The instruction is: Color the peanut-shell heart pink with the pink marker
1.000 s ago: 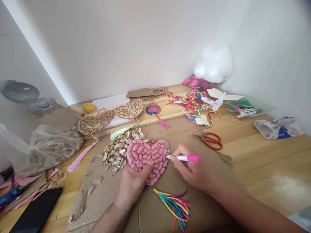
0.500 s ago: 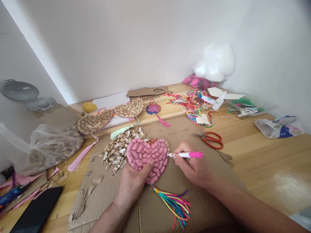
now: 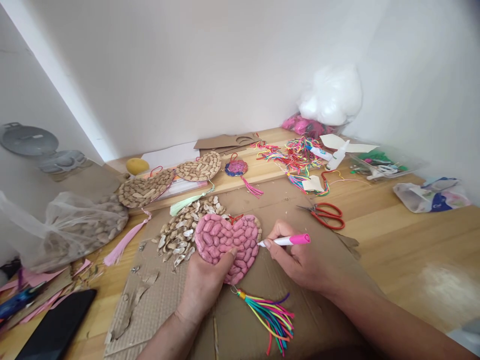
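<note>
A heart covered in peanut shells [image 3: 221, 235], mostly coloured pink, is held over the cardboard sheet [image 3: 300, 310]. My left hand [image 3: 208, 280] grips its lower left, thumb on top and the other fingers hidden beneath. Bare tan shells show at its upper right edge. In my right hand [image 3: 294, 257] is a white marker with a pink end [image 3: 288, 240], its tip at the heart's right edge. A red loop tops the heart, and a multicoloured tassel [image 3: 266, 315] hangs from its bottom. Loose peanut shells [image 3: 183, 227] lie just behind it.
Red-handled scissors [image 3: 327, 216] lie right of the cardboard. Two plain peanut-shell pieces [image 3: 198, 167] and a small round one [image 3: 236, 168] sit behind. Coloured cords [image 3: 296, 155] and a glue bottle [image 3: 338, 156] are at back right, a phone [image 3: 56, 325] at front left.
The marker and my right hand have shifted slightly, the tip moving a little down along the heart's right edge. My left hand keeps its grip on the heart.
</note>
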Tool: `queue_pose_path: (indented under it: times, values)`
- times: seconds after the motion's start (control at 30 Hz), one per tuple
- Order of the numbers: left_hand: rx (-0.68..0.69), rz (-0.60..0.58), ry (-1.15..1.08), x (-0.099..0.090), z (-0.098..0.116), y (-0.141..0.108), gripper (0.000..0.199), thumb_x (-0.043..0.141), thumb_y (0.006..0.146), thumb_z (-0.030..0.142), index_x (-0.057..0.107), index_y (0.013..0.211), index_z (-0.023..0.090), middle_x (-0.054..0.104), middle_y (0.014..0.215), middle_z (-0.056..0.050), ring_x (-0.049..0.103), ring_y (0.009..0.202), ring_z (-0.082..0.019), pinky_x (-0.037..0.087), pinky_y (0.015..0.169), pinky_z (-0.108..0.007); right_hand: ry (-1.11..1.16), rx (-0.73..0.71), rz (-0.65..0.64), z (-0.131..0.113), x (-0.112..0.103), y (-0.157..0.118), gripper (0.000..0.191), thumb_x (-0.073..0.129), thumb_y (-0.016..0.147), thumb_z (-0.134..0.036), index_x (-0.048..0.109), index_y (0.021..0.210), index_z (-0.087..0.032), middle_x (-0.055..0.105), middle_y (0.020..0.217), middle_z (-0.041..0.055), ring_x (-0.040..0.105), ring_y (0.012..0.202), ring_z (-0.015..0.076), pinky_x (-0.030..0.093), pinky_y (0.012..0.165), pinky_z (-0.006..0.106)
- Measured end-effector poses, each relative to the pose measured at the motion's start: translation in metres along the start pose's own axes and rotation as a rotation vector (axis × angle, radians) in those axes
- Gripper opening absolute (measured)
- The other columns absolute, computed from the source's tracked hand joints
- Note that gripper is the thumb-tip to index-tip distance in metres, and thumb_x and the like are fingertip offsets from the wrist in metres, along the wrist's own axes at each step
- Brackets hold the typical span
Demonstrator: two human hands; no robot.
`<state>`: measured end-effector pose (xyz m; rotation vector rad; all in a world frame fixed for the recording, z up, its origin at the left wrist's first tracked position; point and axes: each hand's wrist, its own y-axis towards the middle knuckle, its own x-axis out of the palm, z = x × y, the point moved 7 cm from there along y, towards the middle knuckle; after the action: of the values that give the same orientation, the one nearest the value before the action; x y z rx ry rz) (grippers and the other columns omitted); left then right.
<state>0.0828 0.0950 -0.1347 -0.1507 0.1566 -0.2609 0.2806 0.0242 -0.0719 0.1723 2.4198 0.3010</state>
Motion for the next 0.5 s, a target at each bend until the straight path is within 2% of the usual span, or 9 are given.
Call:
queue_pose_path:
  times: [0.2, 0.37, 0.5]
  values:
    - [0.008, 0.003, 0.009, -0.001, -0.002, 0.0, 0.042, 0.079, 0.076, 0.043, 0.075, 0.108, 0.015, 0.077, 0.113, -0.013, 0.072, 0.107, -0.032, 0.056, 0.099, -0.046, 0.012, -0.007, 0.046, 0.0, 0.0, 0.0, 0.014, 0.051, 0.097, -0.024, 0.052, 0.083, -0.022, 0.059, 0.071, -0.002, 0.055, 0.063, 0.0131, 0.041, 0.059, 0.025]
    - [0.02, -0.008, 0.032, 0.001, 0.002, -0.001, 0.041, 0.077, 0.078, 0.044, 0.074, 0.107, 0.014, 0.077, 0.112, -0.013, 0.072, 0.106, -0.032, 0.056, 0.099, -0.046, -0.024, -0.06, 0.043, -0.003, 0.008, -0.002, 0.014, 0.051, 0.096, -0.02, 0.051, 0.082, -0.022, 0.06, 0.071, -0.0023, 0.055, 0.062, 0.0121, 0.038, 0.058, 0.025]
    - [0.029, 0.01, 0.035, 0.001, 0.005, -0.002, 0.042, 0.077, 0.078, 0.042, 0.073, 0.11, 0.015, 0.077, 0.114, -0.012, 0.072, 0.108, -0.031, 0.056, 0.1, -0.045, -0.039, -0.034, 0.031, 0.001, 0.011, -0.003, 0.014, 0.049, 0.098, -0.023, 0.05, 0.084, -0.022, 0.058, 0.071, -0.0025, 0.054, 0.062, 0.0126, 0.038, 0.059, 0.026]
